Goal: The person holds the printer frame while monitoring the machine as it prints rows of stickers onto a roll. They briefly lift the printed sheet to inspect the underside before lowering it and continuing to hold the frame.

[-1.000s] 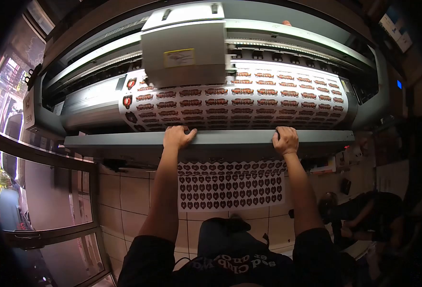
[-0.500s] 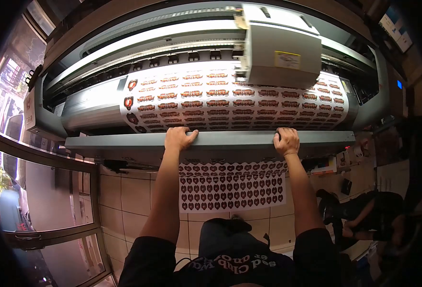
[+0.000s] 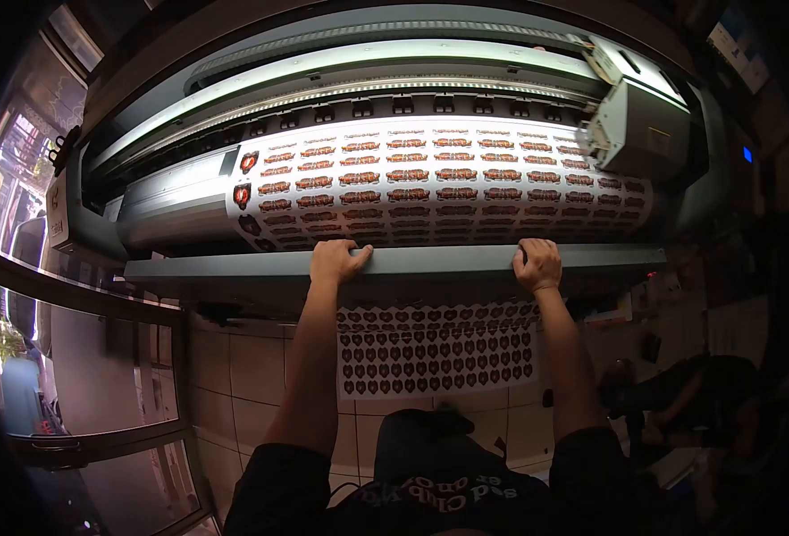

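Observation:
My left hand (image 3: 339, 261) rests closed over the grey front bar (image 3: 439, 260) of a wide printer. Farther right on the same bar, my right hand (image 3: 538, 263) curls its fingers round the edge. Behind the bar lies a white printed sheet (image 3: 260, 197) with rows of red-brown designs. The printer's carriage (image 3: 649, 134) is over the right end of this sheet. Below the bar hangs a printed length (image 3: 437, 357) with rows of small heart-like designs, between my forearms.
Glass doors with dark frames (image 3: 100, 366) stand at the left. A person in dark clothes (image 3: 694, 402) is low down at the right. Beneath me is a tiled floor (image 3: 256, 366). A small blue display (image 3: 747, 154) glows on the printer's right end.
The carriage has moved right, uncovering more of the printed sheet. The surroundings look darker. Both of my hands stay on the bar.

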`<state>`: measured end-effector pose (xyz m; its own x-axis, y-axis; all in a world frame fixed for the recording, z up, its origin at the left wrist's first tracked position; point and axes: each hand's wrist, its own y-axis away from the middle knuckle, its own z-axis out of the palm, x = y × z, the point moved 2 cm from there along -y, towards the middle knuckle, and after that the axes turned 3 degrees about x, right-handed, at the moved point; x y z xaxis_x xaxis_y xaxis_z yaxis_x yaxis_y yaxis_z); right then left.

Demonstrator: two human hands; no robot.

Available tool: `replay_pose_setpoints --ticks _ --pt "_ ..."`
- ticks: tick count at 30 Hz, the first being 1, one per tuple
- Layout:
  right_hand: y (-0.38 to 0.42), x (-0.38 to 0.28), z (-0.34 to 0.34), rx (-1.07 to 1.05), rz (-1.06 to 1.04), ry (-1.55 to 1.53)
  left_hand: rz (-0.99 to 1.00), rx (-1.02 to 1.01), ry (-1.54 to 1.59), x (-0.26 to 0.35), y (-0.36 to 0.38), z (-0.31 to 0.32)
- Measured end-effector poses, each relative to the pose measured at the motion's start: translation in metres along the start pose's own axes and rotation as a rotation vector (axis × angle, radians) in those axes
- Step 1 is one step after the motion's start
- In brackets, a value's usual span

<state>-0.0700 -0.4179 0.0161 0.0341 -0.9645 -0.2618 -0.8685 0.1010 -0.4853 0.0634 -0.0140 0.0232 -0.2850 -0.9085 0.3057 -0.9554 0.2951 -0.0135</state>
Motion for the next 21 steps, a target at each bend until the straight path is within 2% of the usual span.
replay_pose_setpoints --ticks 3,10,15,21 --pt "-0.0001 -0.0005 -0.0006 -0.005 0.002 -0.004 -0.038 -0.069 -0.019 -0.0005 -0.0018 -0.0005" --pt "-0.0022 -0.0006 -0.0009 -0.012 0.010 0.003 -0.064 -0.073 -0.019 0.0007 -0.0026 -0.0030" --pt "-0.0015 0.0010 0.0003 -0.002 0.009 0.005 -0.013 0.005 0.008 0.0009 -0.0004 -0.0025" --pt "-0.0016 0.0002 -0.0010 -0.014 0.021 0.005 -0.068 -0.068 -0.010 0.0018 -0.0023 -0.0037"
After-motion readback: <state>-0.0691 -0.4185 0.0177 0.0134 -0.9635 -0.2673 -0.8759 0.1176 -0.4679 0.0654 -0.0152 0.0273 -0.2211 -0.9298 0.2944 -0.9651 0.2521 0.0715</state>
